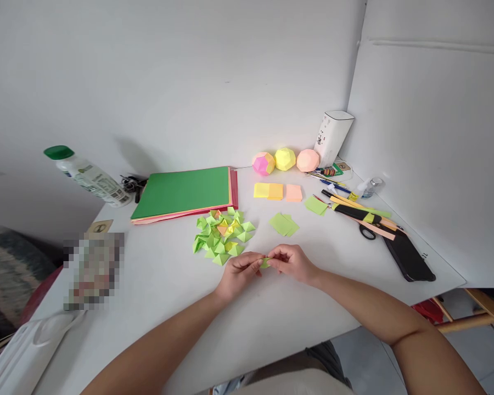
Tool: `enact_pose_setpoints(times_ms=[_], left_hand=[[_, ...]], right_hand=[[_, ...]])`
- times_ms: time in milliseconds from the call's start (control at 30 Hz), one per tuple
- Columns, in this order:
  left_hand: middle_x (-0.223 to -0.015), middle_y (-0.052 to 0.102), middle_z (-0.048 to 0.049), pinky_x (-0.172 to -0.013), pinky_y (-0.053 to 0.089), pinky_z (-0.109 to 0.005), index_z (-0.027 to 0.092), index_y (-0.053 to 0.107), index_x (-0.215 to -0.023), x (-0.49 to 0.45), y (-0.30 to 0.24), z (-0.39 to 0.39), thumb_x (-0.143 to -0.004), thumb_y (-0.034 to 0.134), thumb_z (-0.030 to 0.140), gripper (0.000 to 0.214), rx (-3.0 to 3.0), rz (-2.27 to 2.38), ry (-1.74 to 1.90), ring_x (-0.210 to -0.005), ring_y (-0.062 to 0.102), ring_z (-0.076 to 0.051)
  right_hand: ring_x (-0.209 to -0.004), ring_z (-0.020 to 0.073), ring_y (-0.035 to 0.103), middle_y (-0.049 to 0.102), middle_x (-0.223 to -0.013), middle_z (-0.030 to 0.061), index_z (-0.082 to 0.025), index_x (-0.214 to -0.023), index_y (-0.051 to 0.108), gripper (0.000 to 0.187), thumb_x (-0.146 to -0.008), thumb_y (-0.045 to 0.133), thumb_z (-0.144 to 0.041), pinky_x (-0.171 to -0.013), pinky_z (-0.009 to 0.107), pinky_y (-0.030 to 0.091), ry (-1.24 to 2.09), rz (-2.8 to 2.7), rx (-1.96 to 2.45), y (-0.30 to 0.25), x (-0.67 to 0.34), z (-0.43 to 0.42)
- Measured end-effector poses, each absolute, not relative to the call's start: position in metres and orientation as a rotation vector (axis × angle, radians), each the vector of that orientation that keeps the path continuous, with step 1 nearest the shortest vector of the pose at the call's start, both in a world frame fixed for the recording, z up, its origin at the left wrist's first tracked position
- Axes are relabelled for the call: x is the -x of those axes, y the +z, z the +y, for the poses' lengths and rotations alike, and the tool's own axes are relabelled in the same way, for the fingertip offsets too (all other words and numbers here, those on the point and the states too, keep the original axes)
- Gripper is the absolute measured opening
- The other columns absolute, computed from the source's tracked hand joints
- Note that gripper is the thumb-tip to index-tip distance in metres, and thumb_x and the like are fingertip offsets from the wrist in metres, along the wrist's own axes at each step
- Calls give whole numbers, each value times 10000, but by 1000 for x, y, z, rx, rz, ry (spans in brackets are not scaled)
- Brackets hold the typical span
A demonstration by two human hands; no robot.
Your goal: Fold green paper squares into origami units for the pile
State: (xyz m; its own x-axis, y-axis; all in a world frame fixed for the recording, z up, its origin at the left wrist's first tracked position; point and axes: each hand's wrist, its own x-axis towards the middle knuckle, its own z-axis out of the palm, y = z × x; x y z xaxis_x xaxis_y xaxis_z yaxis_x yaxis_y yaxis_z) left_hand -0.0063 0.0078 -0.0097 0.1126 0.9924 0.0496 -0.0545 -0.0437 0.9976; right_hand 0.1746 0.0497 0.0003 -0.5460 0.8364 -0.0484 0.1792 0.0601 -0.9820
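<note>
A small piece of green paper [265,263] is pinched between both hands over the white table, mostly covered by fingers. My left hand [242,272] grips its left side with thumb and fingers closed. On the right side, my right hand [291,262] holds it the same way. Just beyond my left hand lies a pile of folded paper pieces [214,236], mostly green with a few yellow and orange ones. Flat green paper squares [284,224] rest beyond my right hand, and another small green stack [316,205] lies farther right.
Yellow-orange [268,191] and pink [293,192] paper squares lie behind, before three paper balls [285,159]. Coloured sheets [185,189] and a bottle [93,178] stand left. Scissors [367,232], pens [340,186], a phone [409,258] and a white box [332,137] are right.
</note>
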Motion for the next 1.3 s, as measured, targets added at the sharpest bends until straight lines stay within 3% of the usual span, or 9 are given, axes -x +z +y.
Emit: enact_pose_setpoints(times_ms=[367, 933, 1300], left_hand=[[-824, 670, -56, -604, 566, -298, 182, 713, -875, 8, -11, 7, -784, 607, 310, 189, -1244, 1069, 1131, -674, 619, -158], [-812, 671, -40, -581, 555, -266, 223, 716, -907, 9, -14, 9, -809, 587, 250, 165, -1331, 986, 1175, -642, 601, -130], [-828, 662, -63, -589, 569, -292, 211, 715, -915, 10, -16, 9, -811, 582, 276, 181, -1361, 971, 1169, -759, 600, -173]], right_hand=[[-511, 90, 487, 602, -656, 19, -146, -760, 628, 151, -750, 608, -295, -470, 215, 406, 1351, -1834, 971, 2, -172, 48], [-510, 91, 519, 584, -654, 3, -149, -795, 614, 181, -740, 626, -321, -465, 209, 429, 1545, -1749, 1053, 1, -173, 49], [-514, 83, 486, 554, -621, -8, -145, -777, 612, 191, -758, 610, -335, -476, 206, 401, 1573, -1774, 1028, -2, -174, 50]])
